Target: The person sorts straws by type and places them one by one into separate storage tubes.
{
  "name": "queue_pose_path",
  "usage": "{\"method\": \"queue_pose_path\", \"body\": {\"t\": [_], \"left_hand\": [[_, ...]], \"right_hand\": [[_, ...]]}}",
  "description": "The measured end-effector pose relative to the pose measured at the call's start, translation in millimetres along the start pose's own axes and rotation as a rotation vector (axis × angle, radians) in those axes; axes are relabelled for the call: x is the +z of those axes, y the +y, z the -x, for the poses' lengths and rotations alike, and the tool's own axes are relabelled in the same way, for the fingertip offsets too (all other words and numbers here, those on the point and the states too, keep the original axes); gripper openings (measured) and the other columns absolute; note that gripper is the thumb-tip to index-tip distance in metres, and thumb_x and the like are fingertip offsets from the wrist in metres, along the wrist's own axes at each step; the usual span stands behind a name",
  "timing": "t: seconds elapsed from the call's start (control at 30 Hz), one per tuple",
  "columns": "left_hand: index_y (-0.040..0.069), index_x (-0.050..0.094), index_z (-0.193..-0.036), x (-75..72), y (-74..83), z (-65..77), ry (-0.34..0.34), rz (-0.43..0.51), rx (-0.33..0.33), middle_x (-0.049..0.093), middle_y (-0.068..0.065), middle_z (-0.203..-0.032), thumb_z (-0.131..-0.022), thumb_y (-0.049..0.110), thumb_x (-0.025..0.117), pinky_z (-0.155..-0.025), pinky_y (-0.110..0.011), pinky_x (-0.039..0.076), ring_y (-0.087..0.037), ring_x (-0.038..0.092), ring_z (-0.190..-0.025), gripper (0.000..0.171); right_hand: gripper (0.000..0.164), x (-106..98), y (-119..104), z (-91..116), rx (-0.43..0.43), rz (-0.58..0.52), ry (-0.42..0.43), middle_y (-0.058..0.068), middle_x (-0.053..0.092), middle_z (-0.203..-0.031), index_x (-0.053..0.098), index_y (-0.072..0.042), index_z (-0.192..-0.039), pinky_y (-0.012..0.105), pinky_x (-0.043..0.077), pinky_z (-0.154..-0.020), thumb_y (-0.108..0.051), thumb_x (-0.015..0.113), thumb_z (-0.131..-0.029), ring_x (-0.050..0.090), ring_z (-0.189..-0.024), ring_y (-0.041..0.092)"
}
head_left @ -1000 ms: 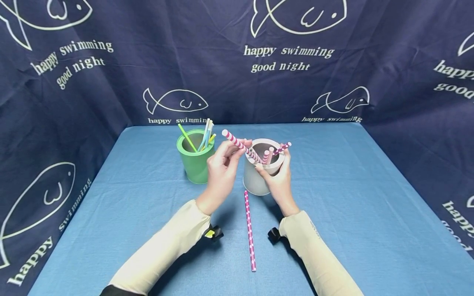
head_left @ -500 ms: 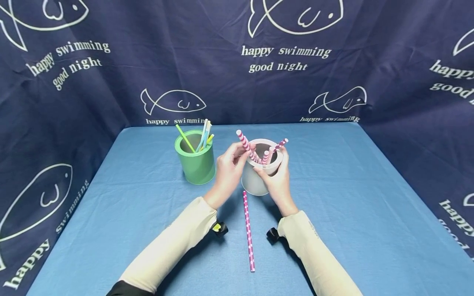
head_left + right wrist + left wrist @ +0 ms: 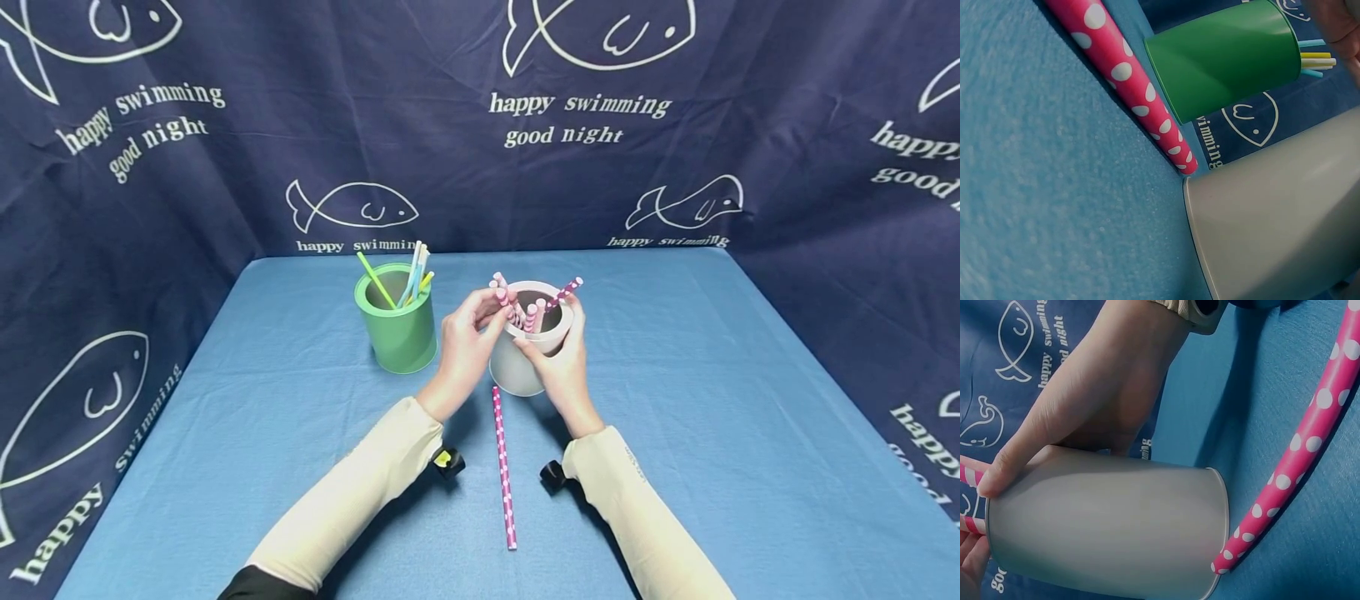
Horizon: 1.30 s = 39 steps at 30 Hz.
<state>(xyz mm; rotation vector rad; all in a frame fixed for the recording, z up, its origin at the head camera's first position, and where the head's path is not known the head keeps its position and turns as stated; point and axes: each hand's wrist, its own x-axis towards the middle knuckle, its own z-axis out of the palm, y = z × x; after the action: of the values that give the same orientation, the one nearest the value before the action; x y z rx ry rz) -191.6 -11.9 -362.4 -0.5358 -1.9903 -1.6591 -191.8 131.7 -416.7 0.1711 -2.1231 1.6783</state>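
A white cup (image 3: 513, 367) stands on the cloth with several pink paper straws inside, some striped and one purple with white dots (image 3: 567, 290). My right hand (image 3: 564, 371) grips the cup's right side, thumb at the near rim; in the left wrist view this hand (image 3: 1094, 381) spans the cup's side. At the left rim my left hand (image 3: 467, 342) pinches a pink-and-white striped straw (image 3: 502, 297), most of which is down inside the cup. Flat on the cloth in front of the cup lies a pink straw with white dots (image 3: 504, 471), between my forearms.
To the left of the white cup stands a green cup (image 3: 401, 337) with several thin green, blue, white and yellow sticks. A blue cloth (image 3: 735, 450) covers the table. Dark blue fabric (image 3: 450, 150) printed with fish rises behind and at both sides.
My left hand has moved right to the white cup's rim, and its striped straw has sunk lower into the cup. The right hand keeps its grip; the dotted straw on the cloth lies still.
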Motion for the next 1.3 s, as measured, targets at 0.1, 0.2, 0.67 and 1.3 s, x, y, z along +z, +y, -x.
{"method": "queue_pose_path", "body": {"t": [0.1, 0.2, 0.67, 1.3], "left_hand": [[-0.009, 0.063, -0.107, 0.1, -0.2, 0.3, 0.001, 0.001, -0.007, 0.071, -0.023, -0.106, -0.088, -0.002, 0.065, -0.085, -0.023, 0.057, -0.032, 0.071, -0.098, 0.02], [-0.009, 0.063, -0.107, 0.2, -0.8, 0.8, 0.004, 0.014, -0.013, 0.071, -0.023, -0.107, -0.088, -0.002, 0.066, -0.085, -0.022, 0.057, -0.033, 0.071, -0.098, 0.021], [-0.012, 0.06, -0.115, -8.0, 17.7, 2.3, 0.041, 0.173, 0.104, 0.067, -0.027, -0.114, -0.085, -0.008, 0.065, -0.095, -0.028, 0.054, -0.037, 0.066, -0.107, 0.031], [-0.009, 0.064, -0.102, -29.4, 33.1, 47.2, -0.01, 0.138, -0.014, 0.072, -0.023, -0.097, -0.085, -0.005, 0.068, -0.084, -0.028, 0.058, -0.019, 0.071, -0.092, 0.019]], "right_hand": [[0.096, 0.1, 0.5, 0.0, -0.003, 0.005, 0.001, 0.009, 0.036, -0.152, 0.021, -0.013, -0.152, 0.042, 0.032, -0.113, -0.023, 0.079, -0.076, 0.04, -0.133, 0.022], [0.096, 0.3, 1.6, -0.2, -0.003, 0.017, 0.004, 0.01, 0.036, -0.152, 0.021, -0.013, -0.152, 0.042, 0.032, -0.113, -0.022, 0.079, -0.076, 0.041, -0.133, 0.023], [0.097, 0.1, 2.5, 0.2, 0.002, -0.012, -0.002, 0.012, 0.038, -0.151, 0.019, -0.011, -0.152, 0.041, 0.03, -0.115, -0.017, 0.079, -0.077, 0.041, -0.133, 0.023], [0.091, -2.0, -41.5, 8.3, 0.041, -0.004, -0.011, 0.027, 0.036, -0.148, 0.017, 0.005, -0.149, 0.047, 0.03, -0.115, -0.004, 0.073, -0.077, 0.04, -0.132, 0.037]]}}
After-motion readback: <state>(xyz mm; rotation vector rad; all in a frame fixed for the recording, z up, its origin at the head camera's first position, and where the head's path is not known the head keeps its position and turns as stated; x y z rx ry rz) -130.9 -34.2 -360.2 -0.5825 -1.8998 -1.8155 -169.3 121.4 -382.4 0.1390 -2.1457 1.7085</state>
